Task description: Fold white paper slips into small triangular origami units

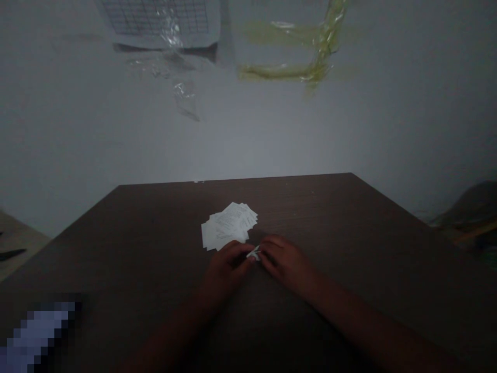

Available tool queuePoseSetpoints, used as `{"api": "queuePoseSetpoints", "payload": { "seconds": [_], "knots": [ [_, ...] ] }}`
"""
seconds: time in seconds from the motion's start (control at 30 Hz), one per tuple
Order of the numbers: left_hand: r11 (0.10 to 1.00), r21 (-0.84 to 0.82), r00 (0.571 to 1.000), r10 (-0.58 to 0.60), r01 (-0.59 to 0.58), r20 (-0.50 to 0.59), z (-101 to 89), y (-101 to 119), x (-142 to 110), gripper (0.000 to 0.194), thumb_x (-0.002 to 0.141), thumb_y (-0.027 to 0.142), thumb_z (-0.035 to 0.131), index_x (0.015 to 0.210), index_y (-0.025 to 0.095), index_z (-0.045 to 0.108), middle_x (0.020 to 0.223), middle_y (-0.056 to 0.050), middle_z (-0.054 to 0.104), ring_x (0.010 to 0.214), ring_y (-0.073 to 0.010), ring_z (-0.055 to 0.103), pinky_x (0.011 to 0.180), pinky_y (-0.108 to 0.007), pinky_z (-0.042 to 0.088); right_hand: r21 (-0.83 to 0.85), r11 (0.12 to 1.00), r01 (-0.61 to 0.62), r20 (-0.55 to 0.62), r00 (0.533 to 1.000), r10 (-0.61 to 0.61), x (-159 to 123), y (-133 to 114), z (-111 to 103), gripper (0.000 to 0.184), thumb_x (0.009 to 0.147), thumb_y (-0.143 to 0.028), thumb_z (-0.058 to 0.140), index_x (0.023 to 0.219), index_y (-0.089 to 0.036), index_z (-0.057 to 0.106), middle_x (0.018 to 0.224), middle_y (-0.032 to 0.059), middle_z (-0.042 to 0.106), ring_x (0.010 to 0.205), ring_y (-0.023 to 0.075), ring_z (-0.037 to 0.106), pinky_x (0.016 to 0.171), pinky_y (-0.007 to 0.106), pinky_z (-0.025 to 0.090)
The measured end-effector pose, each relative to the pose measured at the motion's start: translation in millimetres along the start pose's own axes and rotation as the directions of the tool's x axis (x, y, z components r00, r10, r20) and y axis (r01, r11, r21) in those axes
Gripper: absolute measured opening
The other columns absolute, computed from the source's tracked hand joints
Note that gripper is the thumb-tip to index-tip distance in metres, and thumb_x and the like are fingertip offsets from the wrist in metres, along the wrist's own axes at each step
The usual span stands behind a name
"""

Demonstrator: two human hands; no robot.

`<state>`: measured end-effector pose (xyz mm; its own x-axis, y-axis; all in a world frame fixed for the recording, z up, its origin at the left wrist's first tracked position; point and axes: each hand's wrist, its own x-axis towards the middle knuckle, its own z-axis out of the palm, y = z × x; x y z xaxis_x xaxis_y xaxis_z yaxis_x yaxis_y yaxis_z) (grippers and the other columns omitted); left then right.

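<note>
Between my two hands is a small folded piece of white paper (253,253). My left hand (230,264) pinches its left side between thumb and fingers. On the other side, the fingers of my right hand (285,261) close on the paper's right edge. Just beyond my left hand lies a loose, overlapping pile of white paper sheets (228,225) with faint printing or writing on them. The dim light hides the details of the fold.
The dark brown table (334,223) meets a pale wall (272,134) with taped-up papers (163,20). A blurred-out bright rectangular object (39,331) lies at the near left. A dark object (11,254) rests on a lighter surface beyond the left edge.
</note>
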<state>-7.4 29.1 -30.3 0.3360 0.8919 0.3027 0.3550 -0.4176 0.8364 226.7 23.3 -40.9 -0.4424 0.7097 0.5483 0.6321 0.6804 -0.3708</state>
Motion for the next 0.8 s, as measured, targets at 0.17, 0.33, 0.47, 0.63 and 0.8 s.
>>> {"api": "queuePoseSetpoints", "payload": {
  "seconds": [0.17, 0.33, 0.47, 0.63, 0.8],
  "knots": [
    [0.995, 0.068, 0.996, 0.075, -0.077, 0.04, 3.9, -5, 1, 0.016, 0.106, 0.029, 0.073, 0.112, 0.026, 0.087, 0.1, -0.003, 0.083, 0.09, -0.0227, 0.081, 0.084, -0.036, 0.068, -0.021, 1.0, 0.005, 0.058, 0.998, -0.004, -1, 3, 0, 0.015, 0.109, -0.014, 0.07, 0.103, -0.022, 0.081, 0.107, 0.0095, 0.081, 0.1, 0.0267, 0.079, 0.091, 0.039, 0.066],
    [0.914, 0.373, 0.98, 0.192, -0.16, -0.049, -4.7, -33, 6, 0.031, 0.102, 0.029, 0.077, 0.133, 0.026, 0.081, 0.136, -0.012, 0.083, 0.128, -0.032, 0.081, 0.114, -0.052, 0.069, 0.0, 0.986, -0.167, 0.057, 0.984, 0.166, 5, 18, 3, 0.018, 0.107, -0.015, 0.072, 0.096, -0.023, 0.084, 0.106, 0.0102, 0.079, 0.103, 0.0275, 0.077, 0.094, 0.041, 0.065],
    [0.872, 0.488, 0.981, 0.123, -0.036, -0.148, -17.3, -53, 15, 0.038, 0.102, 0.026, 0.075, 0.14, 0.021, 0.078, 0.157, -0.023, 0.075, 0.15, -0.0433, 0.07, 0.128, -0.067, 0.059, 0.117, 0.876, -0.468, 0.011, 0.882, 0.47, 11, 33, -1, 0.018, 0.103, -0.02, 0.074, 0.093, -0.024, 0.088, 0.098, 0.0103, 0.08, 0.095, 0.0296, 0.078, 0.093, 0.044, 0.062],
    [0.748, 0.659, 0.995, -0.022, 0.08, -0.096, -22.4, -55, 23, 0.041, 0.107, 0.025, 0.068, 0.146, 0.015, 0.077, 0.162, -0.024, 0.074, 0.154, -0.045, 0.068, 0.13, -0.063, 0.056, 0.276, 0.742, -0.61, -0.065, 0.759, 0.648, 14, 49, -3, 0.02, 0.099, -0.032, 0.072, 0.093, -0.026, 0.09, 0.103, 0.013, 0.088, 0.101, 0.0353, 0.083, 0.097, 0.048, 0.062],
    [0.711, 0.7, 0.997, -0.027, 0.073, -0.076, -26.1, -49, 26, 0.033, 0.109, 0.025, 0.064, 0.136, 0.02, 0.083, 0.15, -0.02, 0.081, 0.14, -0.0447, 0.075, 0.123, -0.061, 0.061, 0.407, 0.629, -0.662, -0.104, 0.651, 0.752, 13, 56, 3, 0.035, 0.1, -0.042, 0.063, 0.111, -0.021, 0.088, 0.098, 0.0136, 0.087, 0.087, 0.0333, 0.083, 0.08, 0.045, 0.064]
  ]
}}
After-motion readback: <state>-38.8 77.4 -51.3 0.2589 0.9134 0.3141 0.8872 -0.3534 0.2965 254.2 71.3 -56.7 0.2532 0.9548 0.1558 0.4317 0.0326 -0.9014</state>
